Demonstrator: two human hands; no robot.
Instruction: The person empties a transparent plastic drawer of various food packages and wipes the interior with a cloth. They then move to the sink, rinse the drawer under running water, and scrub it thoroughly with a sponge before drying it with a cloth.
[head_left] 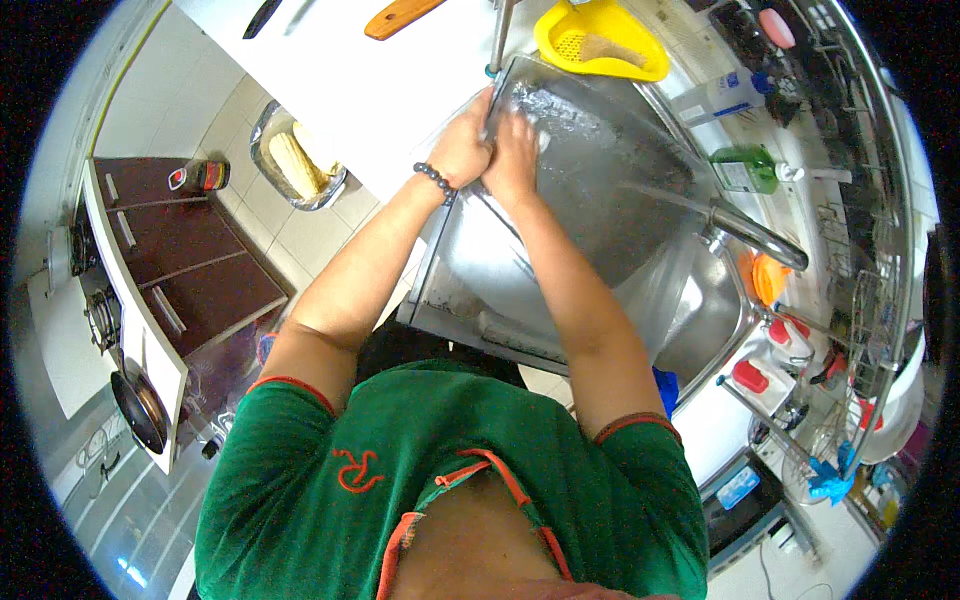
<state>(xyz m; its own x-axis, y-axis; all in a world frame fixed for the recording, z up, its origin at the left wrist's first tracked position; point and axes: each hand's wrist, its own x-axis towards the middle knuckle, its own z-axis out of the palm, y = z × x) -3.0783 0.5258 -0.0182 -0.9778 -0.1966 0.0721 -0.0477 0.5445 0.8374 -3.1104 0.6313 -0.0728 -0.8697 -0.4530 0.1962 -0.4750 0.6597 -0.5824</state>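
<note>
A large, shiny stainless-steel panel [610,180] with a raised rim lies tilted across the sink. At its far left edge my left hand [467,150], wearing a dark bead bracelet [435,180], is closed round the rim. Just right of it, my right hand [513,160] presses on the panel's wet surface. Its fingers are smeared by motion. Something white, foam or a scrubber, shows beside those fingers, too blurred to tell. Suds [555,105] streak the metal ahead of the hand. From the right, the tap [760,236] reaches over the panel, with a stream of water at its end.
A yellow strainer basket [600,42] stands beyond the panel, near a wooden handle [400,17] on the white counter. Green [750,170] and white [718,98] bottles line the right wall. The sink basin [700,325] shows at right. A lined bin [292,160] stands on the floor at left.
</note>
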